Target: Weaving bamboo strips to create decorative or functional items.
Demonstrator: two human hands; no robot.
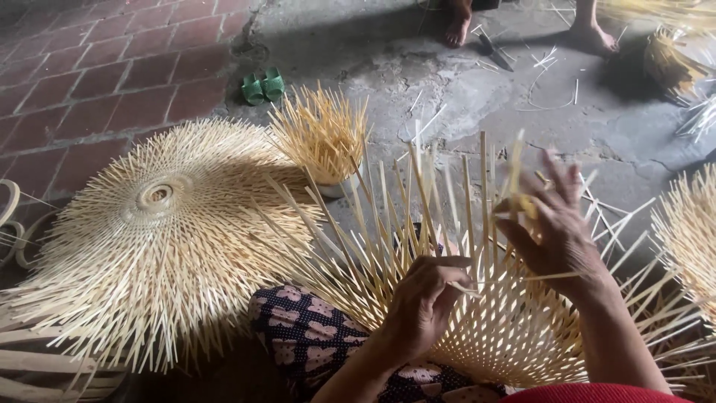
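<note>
A half-woven bamboo piece (514,336) with long upright splints rests on my lap. My left hand (425,302) pinches a thin bamboo strip against the woven part near its middle. My right hand (556,224) is raised among the upright splints, fingers closed on one splint (517,179) and bending it. The splints fan out upward and to both sides of the hands.
A stack of finished round woven discs (160,224) lies at left. A bundle of bamboo sticks (322,134) stands in a container behind it. Green sandals (262,86), another person's bare feet (456,30), a knife (494,51), and more woven work (690,231) at right.
</note>
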